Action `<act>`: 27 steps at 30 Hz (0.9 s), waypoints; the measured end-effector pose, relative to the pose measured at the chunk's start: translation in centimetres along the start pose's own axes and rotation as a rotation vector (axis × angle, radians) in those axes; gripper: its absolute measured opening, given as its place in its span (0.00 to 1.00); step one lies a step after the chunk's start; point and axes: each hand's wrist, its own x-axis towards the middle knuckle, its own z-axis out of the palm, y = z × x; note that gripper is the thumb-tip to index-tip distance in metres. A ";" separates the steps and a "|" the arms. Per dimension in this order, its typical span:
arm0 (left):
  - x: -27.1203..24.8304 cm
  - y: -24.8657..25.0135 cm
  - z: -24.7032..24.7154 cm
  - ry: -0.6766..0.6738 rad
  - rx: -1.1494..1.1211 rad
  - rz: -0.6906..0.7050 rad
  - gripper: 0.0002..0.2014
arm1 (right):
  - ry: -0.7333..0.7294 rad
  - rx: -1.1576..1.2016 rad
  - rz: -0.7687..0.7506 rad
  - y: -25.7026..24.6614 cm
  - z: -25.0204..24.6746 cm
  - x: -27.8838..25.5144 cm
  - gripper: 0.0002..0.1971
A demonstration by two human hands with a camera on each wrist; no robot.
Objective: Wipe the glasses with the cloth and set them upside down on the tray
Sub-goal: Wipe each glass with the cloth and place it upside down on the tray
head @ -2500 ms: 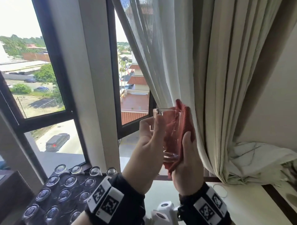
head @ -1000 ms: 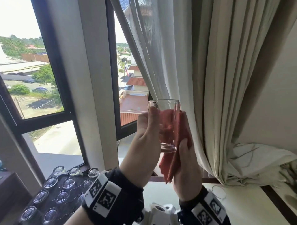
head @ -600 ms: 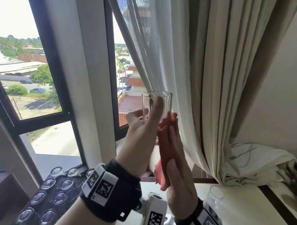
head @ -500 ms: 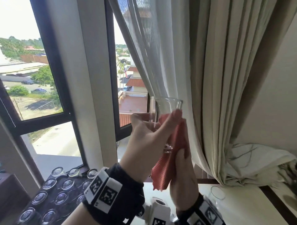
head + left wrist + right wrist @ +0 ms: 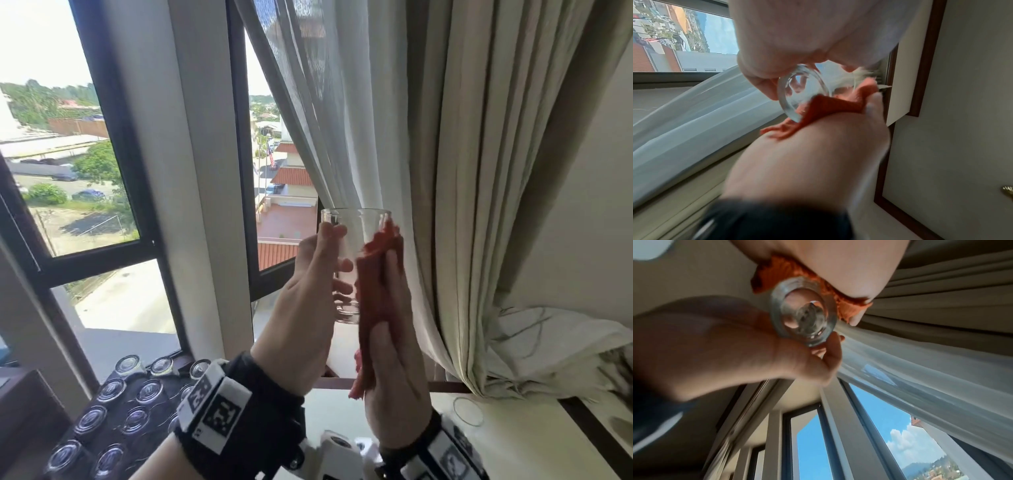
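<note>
Big dark-framed window [image 5: 113, 192] fills the left, view of street and roofs outside; sheer white curtain [image 5: 335, 120] and heavier beige curtain [image 5: 479, 154] hang right of it, bunched at the bottom. Pale tabletop [image 5: 513, 445] at lower right. Dark tray [image 5: 137, 421] at lower left, crowded with clear glasses [image 5: 149, 392] set upside down, bases up. Left hand [image 5: 301, 315] is raised in front of the window, fingers and thumb curled around a clear drinking glass [image 5: 346, 274] held upright, mouth up, well above the tray. Right hand [image 5: 394, 363] is just beside it, flat-ish fingers pressing a red cloth [image 5: 373, 291] against the glass's right side; thumb grips the cloth from the near side, cloth tail hangs below the palm. Hands close together, glass and cloth between them. Both wrists wear black bands with square-coded markers [image 5: 214, 407]. Another glass [image 5: 467, 411] stands on the tabletop near the right wrist, only its rim clearly showing. Wrist views show the thick glass base from below, cloth touching it.
</note>
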 end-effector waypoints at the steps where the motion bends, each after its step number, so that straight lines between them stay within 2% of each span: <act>1: 0.0 0.1 0.0 -0.008 0.028 0.012 0.28 | 0.097 0.078 0.151 -0.2 0.0 -0.1 0.33; 2: -0.2 0.2 0.2 -0.029 0.043 0.020 0.27 | 0.155 0.172 0.294 0.0 -0.2 0.0 0.39; 3: -0.5 0.0 0.5 -0.055 0.062 0.029 0.28 | 0.159 0.190 0.365 0.0 -0.5 0.5 0.42; 4: -0.8 -0.1 0.8 -0.074 0.092 0.036 0.29 | 0.140 0.143 0.350 -0.2 -1.0 1.2 0.37; 6: -1.2 -0.4 1.4 -0.077 0.145 0.044 0.35 | 0.182 -0.032 0.159 -1.3 -1.3 3.3 0.20; 8: -1.2 -0.3 1.5 -0.044 0.132 0.049 0.37 | 0.111 -0.008 -0.009 -2.4 -0.9 4.4 0.21; 10: -0.6 -0.2 1.1 0.006 0.099 0.036 0.32 | -0.022 -0.064 -0.166 -3.0 -0.1 4.0 0.25; 12: 0.0 0.6 0.3 0.043 0.001 0.027 0.24 | -0.092 -0.130 -0.237 -2.1 0.6 2.7 0.28; 13: 0.2 1.0 0.0 0.049 -0.037 0.019 0.25 | -0.100 -0.116 -0.227 -1.5 0.6 1.8 0.27; 15: 0.6 0.9 -0.3 0.057 0.017 0.035 0.29 | -0.062 -0.018 -0.094 -0.5 0.3 0.7 0.21; 16: 0.4 0.8 -0.1 0.064 0.057 0.051 0.30 | 0.011 0.073 0.073 -0.9 0.2 0.8 0.21; 18: -0.3 0.5 0.4 0.038 0.080 0.064 0.28 | 0.139 0.208 0.331 -0.8 -0.3 1.9 0.31; 19: -0.6 0.2 0.7 0.011 0.094 0.055 0.28 | 0.154 0.213 0.352 -0.7 -0.6 2.7 0.35; 21: -1.0 -0.1 1.3 0.000 0.123 0.033 0.30 | 0.151 0.127 0.192 -1.6 -0.7 3.8 0.34; 23: -0.7 -0.3 1.2 0.032 0.123 0.018 0.26 | 0.042 0.092 0.013 -2.2 -0.4 3.5 0.28; 25: 0.0 0.2 0.4 0.074 -0.025 -0.002 0.24 | -0.079 0.017 -0.095 -2.1 0.4 2.2 0.25; 26: 0.2 0.6 0.1 0.094 -0.099 -0.022 0.31 | -0.113 -0.025 -0.129 -1.5 0.6 1.2 0.26; 27: 0.4 1.0 -0.3 0.097 -0.105 -0.034 0.41 | -0.127 -0.029 -0.127 -0.7 0.6 0.3 0.26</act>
